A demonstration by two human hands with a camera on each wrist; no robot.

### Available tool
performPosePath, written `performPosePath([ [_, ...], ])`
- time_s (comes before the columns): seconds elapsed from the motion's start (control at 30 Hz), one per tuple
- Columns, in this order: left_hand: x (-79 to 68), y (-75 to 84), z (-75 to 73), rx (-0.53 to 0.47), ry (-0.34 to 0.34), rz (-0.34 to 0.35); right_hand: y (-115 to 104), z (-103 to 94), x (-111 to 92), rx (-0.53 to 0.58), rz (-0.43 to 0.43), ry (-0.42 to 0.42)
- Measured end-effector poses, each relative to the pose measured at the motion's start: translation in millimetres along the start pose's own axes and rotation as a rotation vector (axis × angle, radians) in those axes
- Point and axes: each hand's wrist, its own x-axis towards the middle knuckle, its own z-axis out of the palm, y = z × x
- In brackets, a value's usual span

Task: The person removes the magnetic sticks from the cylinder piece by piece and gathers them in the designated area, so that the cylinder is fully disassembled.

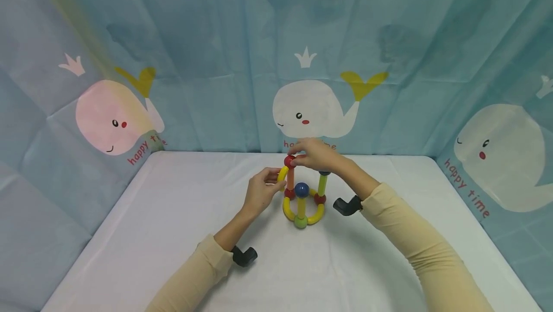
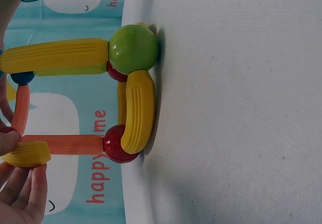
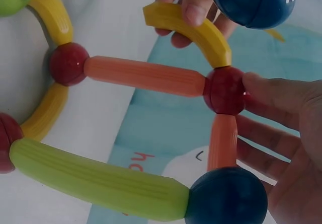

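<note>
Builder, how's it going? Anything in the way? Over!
Left hand pinching yellow curved stick. Right hand holding top red ball. One end touching ball, other end free. No blockage seen.

We count one left hand [image 1: 260,192] and one right hand [image 1: 318,154]. Around them we record three red balls [image 1: 289,193] (one at the right hand), two blue balls [image 1: 302,190] and one green ball [image 1: 301,222]. Straight rods [image 1: 291,179] number four: two orange rods [image 3: 146,76], one yellow rod [image 1: 301,208], one green rod [image 1: 322,185]. Curved yellow pieces [image 1: 282,177] number four: one at the left hand, three below both hands. Beyond the hands we note three printed whales [image 1: 308,108], three crowns [image 1: 306,59] and three captions [image 1: 477,204]. We log two black wrist fittings [image 1: 245,257], one behind each hand.
</note>
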Motion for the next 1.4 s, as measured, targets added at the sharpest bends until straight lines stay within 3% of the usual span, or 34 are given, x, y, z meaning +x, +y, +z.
performPosePath([
  [1.13, -3.5, 1.2, 1.4, 0.027, 0.005, -0.026, -2.1, 5.8, -2.8, 0.017, 0.017, -0.002],
  [1.27, -3.3, 0.4, 1.4, 0.043, -0.019, -0.043, -2.3, 5.1, -3.7, 0.019, 0.016, 0.001],
  [1.4, -4.8, 0.0, 1.0, 0.096, -0.103, -0.125, -2.4, 3.6, -7.1, 0.015, -0.007, 0.021],
])
